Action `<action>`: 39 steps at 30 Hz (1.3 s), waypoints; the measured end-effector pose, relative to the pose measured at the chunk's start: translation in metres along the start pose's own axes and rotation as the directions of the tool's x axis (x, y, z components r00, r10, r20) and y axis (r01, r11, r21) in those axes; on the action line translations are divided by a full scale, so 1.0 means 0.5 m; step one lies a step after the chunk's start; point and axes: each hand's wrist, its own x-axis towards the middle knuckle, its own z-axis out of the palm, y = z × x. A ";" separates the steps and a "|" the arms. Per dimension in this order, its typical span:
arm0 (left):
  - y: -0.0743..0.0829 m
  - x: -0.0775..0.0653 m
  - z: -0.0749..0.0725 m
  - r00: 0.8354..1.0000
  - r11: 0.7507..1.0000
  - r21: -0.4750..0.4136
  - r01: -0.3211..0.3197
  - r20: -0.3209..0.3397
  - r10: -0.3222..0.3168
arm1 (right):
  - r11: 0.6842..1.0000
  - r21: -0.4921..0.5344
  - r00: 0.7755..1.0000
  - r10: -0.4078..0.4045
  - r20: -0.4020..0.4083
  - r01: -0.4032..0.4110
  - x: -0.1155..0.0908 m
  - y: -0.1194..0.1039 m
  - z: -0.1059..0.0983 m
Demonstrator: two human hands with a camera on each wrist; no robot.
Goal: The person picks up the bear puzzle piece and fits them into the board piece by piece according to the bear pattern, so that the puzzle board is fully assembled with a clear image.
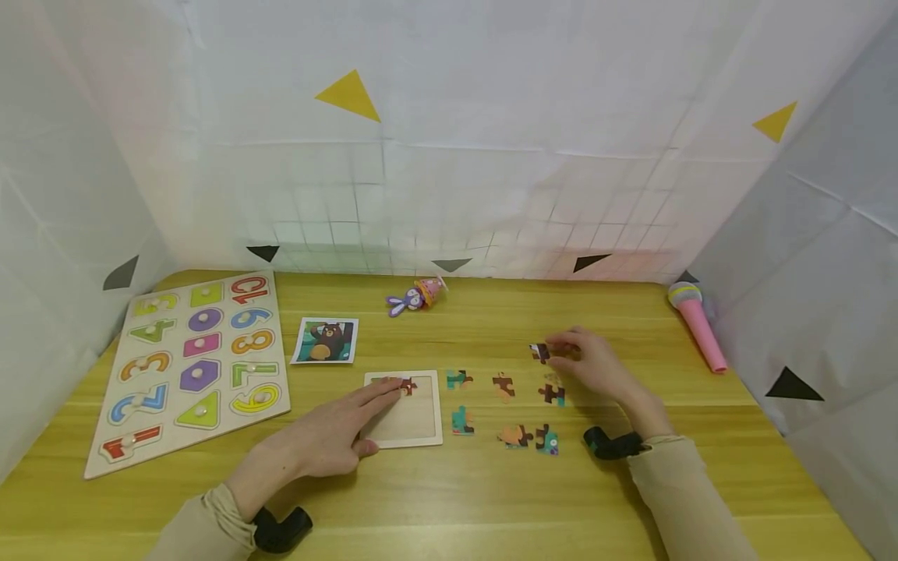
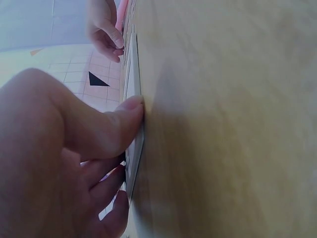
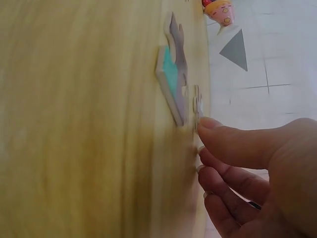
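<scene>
My left hand rests on a square wooden puzzle tray, with extended fingers over its upper left part and the thumb at its edge. A brown puzzle piece lies in the tray beside the fingertips, partly hidden. To the right, my right hand pinches a dark puzzle piece with some white at the table. In the right wrist view, the thumb touches that piece's edge. Several loose pieces, among them a teal and brown one, lie between the tray and my right hand.
A bear picture card lies behind the tray. At the left is a number-and-shape board. A purple rabbit toy lies at the back, and a pink toy microphone at the right. White cloth walls surround the table.
</scene>
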 end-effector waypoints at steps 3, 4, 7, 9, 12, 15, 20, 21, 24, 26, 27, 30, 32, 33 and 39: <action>-0.001 0.000 0.001 1.000 1.000 0.004 -0.002 -0.003 0.002 | 1.000 -0.008 1.000 -0.022 0.012 0.022 0.001 0.002 -0.001; -0.001 0.001 0.001 1.000 1.000 0.006 -0.003 -0.004 0.003 | 0.999 -0.012 0.999 -0.032 0.015 0.032 0.002 0.003 -0.001; -0.001 0.001 0.001 1.000 1.000 0.014 -0.006 -0.009 0.006 | 0.999 -0.015 0.999 -0.041 0.030 0.041 0.002 0.004 -0.002; -0.001 0.002 0.001 1.000 1.000 0.017 -0.004 -0.008 0.005 | 0.999 -0.018 0.999 -0.032 0.033 0.033 0.002 0.005 -0.002; -0.001 0.004 0.001 1.000 1.000 0.016 0.003 -0.003 -0.003 | 1.000 -0.022 0.999 -0.020 0.037 0.021 0.002 0.005 -0.001; -0.001 0.005 0.001 1.000 1.000 0.014 0.011 0.003 -0.011 | 1.000 -0.028 0.999 -0.010 0.033 0.011 0.003 0.006 0.001; -0.001 0.005 0.001 1.000 1.000 0.009 0.014 0.008 -0.014 | 0.999 -0.032 1.000 0.000 0.022 0.000 0.002 0.008 0.002; -0.001 0.004 0.001 1.000 1.000 0.010 0.013 0.007 -0.013 | 1.000 -0.032 1.000 0.000 0.020 0.001 0.001 0.008 0.002; -0.001 0.003 0.000 1.000 1.000 0.012 0.007 0.004 -0.007 | 0.999 -0.031 1.000 -0.009 0.010 0.009 0.000 0.008 0.003; 0.000 0.002 0.000 1.000 1.000 0.011 0.005 0.003 -0.005 | 0.999 -0.031 1.000 -0.013 0.005 0.013 0.000 0.008 0.004; 0.000 0.001 0.000 1.000 1.000 0.010 0.005 0.002 -0.005 | 0.999 -0.030 1.000 -0.015 0.004 0.015 0.000 0.009 0.004; 0.000 0.001 0.000 1.000 1.000 0.004 0.006 0.004 -0.006 | 1.000 -0.029 1.000 -0.006 -0.003 0.006 0.000 0.008 0.005; 0.001 0.000 0.000 1.000 1.000 0.003 0.010 0.004 -0.010 | 1.000 -0.027 1.000 -0.002 -0.005 0.002 0.000 0.007 0.006; 0.001 0.000 0.000 1.000 1.000 0.002 0.013 0.006 -0.013 | 1.000 -0.027 1.000 0.000 -0.006 -0.001 0.000 0.006 0.005; 0.001 -0.001 -0.001 1.000 1.000 -0.003 0.019 0.010 -0.019 | 1.000 -0.024 1.000 0.000 -0.008 0.000 0.001 0.006 0.003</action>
